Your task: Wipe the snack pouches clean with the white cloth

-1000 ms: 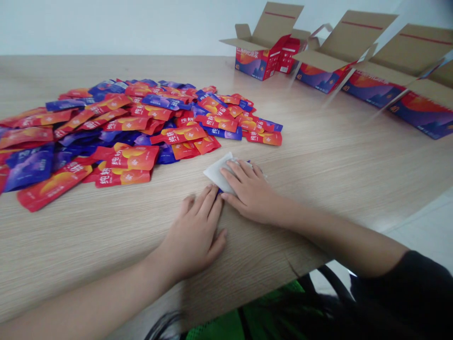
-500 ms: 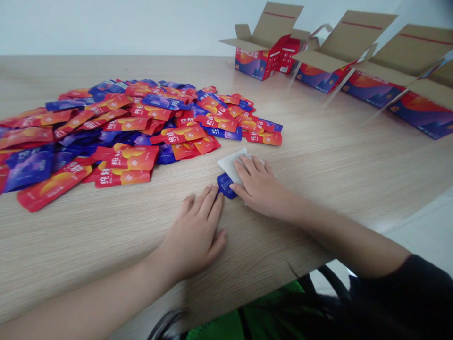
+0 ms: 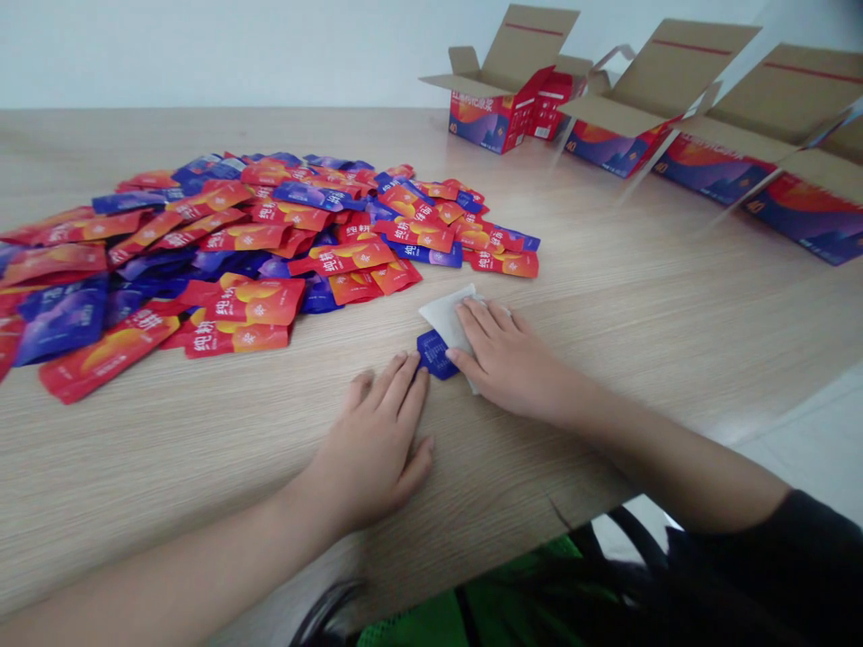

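Since a second ago the right hand (image 3: pixel 509 359) and its white cloth (image 3: pixel 446 322) have slid rightward, baring one end of the blue packet (image 3: pixel 433 357). That packet lies flat on the wooden table (image 3: pixel 202 476), its far end covered by the cloth. The right hand is spread flat over the cloth, pressing rather than gripping; left of the packet, the left hand (image 3: pixel 378 440) lies flat, fingertips touching its edge. Beyond and left of the packet sprawls a pile of red and blue packets (image 3: pixel 270 235); well beyond it, rightward, stand open cartons (image 3: pixel 480 119).

Both hands (image 3: pixel 374 440) (image 3: pixel 516 364) lie palm-down, near each other.
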Tool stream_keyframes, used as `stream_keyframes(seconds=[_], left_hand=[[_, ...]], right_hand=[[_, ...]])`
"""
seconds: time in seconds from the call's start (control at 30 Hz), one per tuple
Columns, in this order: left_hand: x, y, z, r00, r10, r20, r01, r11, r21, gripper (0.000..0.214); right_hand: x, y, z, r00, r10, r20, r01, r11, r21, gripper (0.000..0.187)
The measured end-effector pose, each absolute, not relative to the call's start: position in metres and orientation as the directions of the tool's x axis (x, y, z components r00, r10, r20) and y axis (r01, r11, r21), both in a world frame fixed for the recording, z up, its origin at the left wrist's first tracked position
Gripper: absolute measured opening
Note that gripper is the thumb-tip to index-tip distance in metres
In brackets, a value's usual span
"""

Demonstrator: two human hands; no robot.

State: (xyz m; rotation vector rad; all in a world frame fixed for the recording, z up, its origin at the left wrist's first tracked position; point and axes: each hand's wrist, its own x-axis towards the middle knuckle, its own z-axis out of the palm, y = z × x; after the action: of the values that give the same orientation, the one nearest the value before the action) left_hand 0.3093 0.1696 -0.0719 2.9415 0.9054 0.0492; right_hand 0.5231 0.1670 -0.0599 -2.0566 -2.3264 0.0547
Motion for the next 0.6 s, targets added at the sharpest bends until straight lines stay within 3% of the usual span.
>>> stream_keyframes(seconds=[0.13,0.4,0.6], left_hand=[[0.308,0.169,-0.071,0.829,0.559,0.024,0.556,-0.827,0.079,0.063],[0.307,0.169,-0.071,0.829,0.559,0.032,0.554,-0.827,0.096,0.055],[0.308,0.169,-0.071,0.83,0.558,0.019,0.556,-0.829,0.06,0.064]], right_hand=[[0.521,0.169,-0.06,-0.102,0.995,0.01,0.994,0.103,-0.036,0.072],[0.502,0.162,-0.067,-0.37,0.924,0.092,0.921,0.378,-0.092,0.061],[0.521,0.166,-0.064,-0.195,0.98,0.037,0.977,0.197,-0.078,0.068]])
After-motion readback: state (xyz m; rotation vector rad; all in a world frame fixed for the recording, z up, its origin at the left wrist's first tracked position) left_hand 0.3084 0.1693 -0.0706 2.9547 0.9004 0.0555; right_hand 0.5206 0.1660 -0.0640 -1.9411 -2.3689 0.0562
